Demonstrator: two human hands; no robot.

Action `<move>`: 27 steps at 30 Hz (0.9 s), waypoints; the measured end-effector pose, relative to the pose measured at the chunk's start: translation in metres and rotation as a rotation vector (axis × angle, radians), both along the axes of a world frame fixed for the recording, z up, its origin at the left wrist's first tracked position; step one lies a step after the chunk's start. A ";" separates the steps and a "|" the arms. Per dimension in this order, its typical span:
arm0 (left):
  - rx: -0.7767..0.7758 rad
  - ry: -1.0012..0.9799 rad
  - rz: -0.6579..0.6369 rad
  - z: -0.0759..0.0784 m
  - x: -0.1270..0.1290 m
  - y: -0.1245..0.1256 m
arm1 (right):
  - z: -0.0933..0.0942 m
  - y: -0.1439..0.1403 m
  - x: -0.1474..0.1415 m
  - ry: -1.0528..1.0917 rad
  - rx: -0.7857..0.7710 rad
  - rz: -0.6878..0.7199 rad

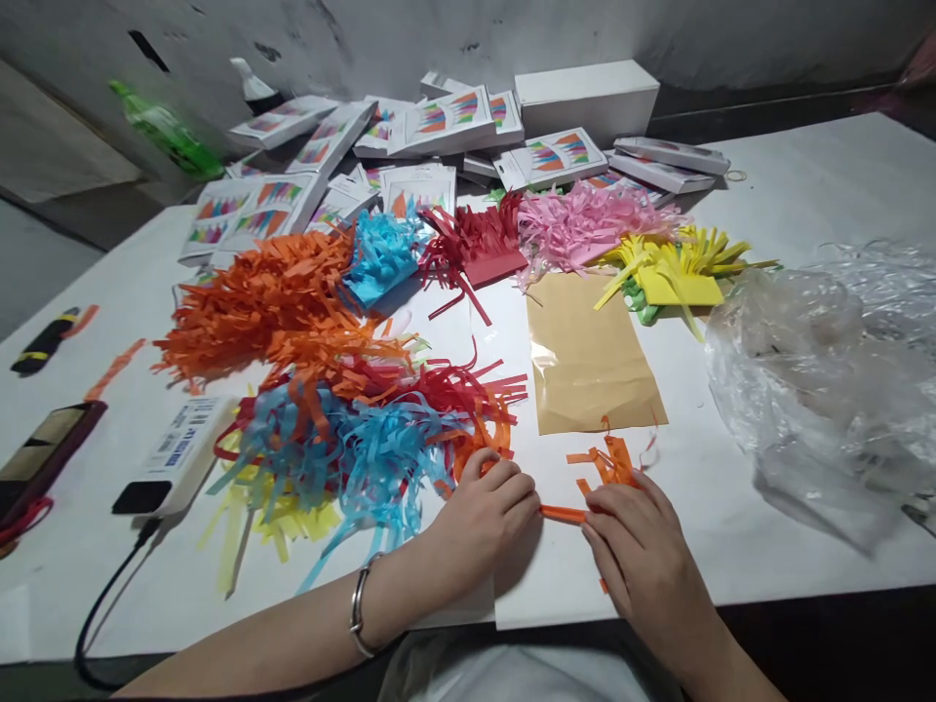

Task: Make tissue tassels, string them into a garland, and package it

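Note:
Between my two hands runs a tightly rolled orange paper strip (pixel 563 514), the middle of an orange tissue paper tassel with fringes at both ends. My left hand (pixel 491 512), a bangle at its wrist, is closed around the left part; orange fringe curls out beyond its fingers. My right hand (pixel 647 546) pinches the right part, with the cut orange fringe (pixel 615 460) sticking out past its fingertips. My palms hide the ends of the roll. Just beyond my hands lies a flat brown sheet in clear film (pixel 596 361).
Left of my hands lie blue fringe (pixel 395 453) and a large orange fringe pile (pixel 270 297). Red (pixel 487 239), pink (pixel 592 224) and yellow fringed paper (pixel 680 273) sit farther back, before printed boxes (pixel 446 122). Crumpled clear plastic (pixel 811 361) lies right; a cabled white device (pixel 175 453) left.

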State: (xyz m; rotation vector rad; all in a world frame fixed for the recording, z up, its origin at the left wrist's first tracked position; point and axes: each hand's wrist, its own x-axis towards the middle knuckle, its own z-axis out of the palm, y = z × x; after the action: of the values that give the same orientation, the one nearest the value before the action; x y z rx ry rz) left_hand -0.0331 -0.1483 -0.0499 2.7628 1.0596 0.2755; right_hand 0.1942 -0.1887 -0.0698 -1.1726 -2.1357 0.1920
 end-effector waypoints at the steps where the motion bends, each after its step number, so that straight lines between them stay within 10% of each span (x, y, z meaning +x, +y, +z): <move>1: -0.015 -0.006 0.017 0.000 0.002 0.001 | 0.000 0.000 -0.002 0.024 -0.020 -0.027; 8: -0.116 0.060 0.171 0.008 0.017 0.011 | -0.004 0.004 0.000 0.001 -0.160 -0.180; 14: 0.130 0.060 -0.164 0.006 0.013 0.011 | -0.002 -0.001 -0.007 -0.018 -0.090 -0.146; 19: 0.161 0.032 -0.196 -0.001 0.018 0.007 | 0.003 0.002 -0.016 -0.230 0.064 -0.065; 22: -0.107 -0.102 -0.058 0.009 0.020 0.008 | 0.008 0.007 -0.014 -0.279 0.150 0.004; 27: -1.016 -0.532 0.244 0.040 0.021 0.006 | 0.031 0.006 0.001 -0.073 0.290 0.066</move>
State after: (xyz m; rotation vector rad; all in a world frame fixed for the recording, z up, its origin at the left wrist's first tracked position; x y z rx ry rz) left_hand -0.0126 -0.1425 -0.0100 1.5508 0.9897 0.3461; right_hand 0.1955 -0.1827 -0.0383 -0.9543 -2.1793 -0.1306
